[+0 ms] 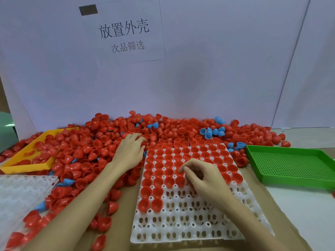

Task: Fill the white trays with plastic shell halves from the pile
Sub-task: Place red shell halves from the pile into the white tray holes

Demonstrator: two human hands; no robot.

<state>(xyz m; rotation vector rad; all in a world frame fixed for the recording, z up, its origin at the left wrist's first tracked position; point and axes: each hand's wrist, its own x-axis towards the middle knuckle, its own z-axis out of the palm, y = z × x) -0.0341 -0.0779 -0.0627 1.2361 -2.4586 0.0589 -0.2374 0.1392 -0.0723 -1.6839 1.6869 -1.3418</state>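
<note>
my right hand (203, 180) pinches a red shell (181, 172) over mid white tray (190, 230), seating it; left hand (129, 153), fingers relaxed, rakes the pile (101, 142) beside the tray. next: fill the near rows.

near tray rows (190, 225) open | shell pile (101, 142) crowds left, far

Head view, forward-down, close overhead.

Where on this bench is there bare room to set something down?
Free: the perforated green plastic tray and the pale tabletop beside the white pocketed tray. Crowded: the red shell pile around the left hand.
</note>
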